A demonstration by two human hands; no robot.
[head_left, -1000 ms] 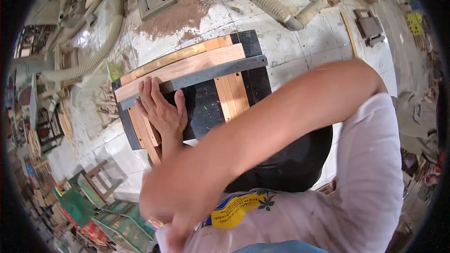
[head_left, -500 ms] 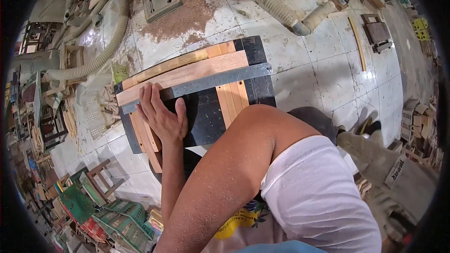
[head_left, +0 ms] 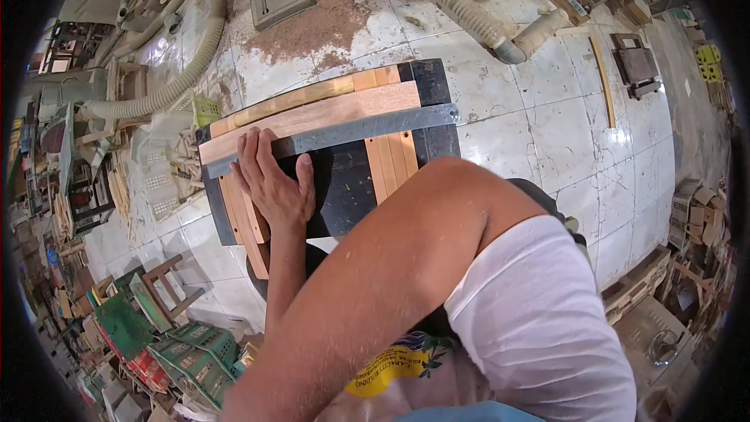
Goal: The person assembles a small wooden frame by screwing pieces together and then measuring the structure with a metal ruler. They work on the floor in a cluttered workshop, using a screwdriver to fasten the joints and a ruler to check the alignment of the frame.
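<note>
My left hand (head_left: 273,184) lies with fingers stretched and thumb apart, its fingertips on a long grey metal straightedge (head_left: 367,131) and at the edge of a pale wooden board (head_left: 336,113). The straightedge lies along the near side of that board. Both rest across a black panel (head_left: 337,187) that carries wooden strips (head_left: 393,164) at its right and more slats (head_left: 244,211) by my left wrist. Another wooden strip (head_left: 297,101) runs along the far side. My right arm is bent across the front, elbow forward, forearm toward the lower left; my right hand is out of view.
A ribbed hose (head_left: 207,55) curves at the left, above a crate (head_left: 168,180) of wood offcuts. Another hose (head_left: 449,4) lies at the far side near sawdust (head_left: 312,31) on the tiled floor. A small dark stool (head_left: 637,62) and a wooden stick (head_left: 603,86) are at right.
A person's trousered leg at the right has gone out of view, uncovering a wooden box there. My right elbow has shifted slightly up and right. The left hand keeps its place on the straightedge.
</note>
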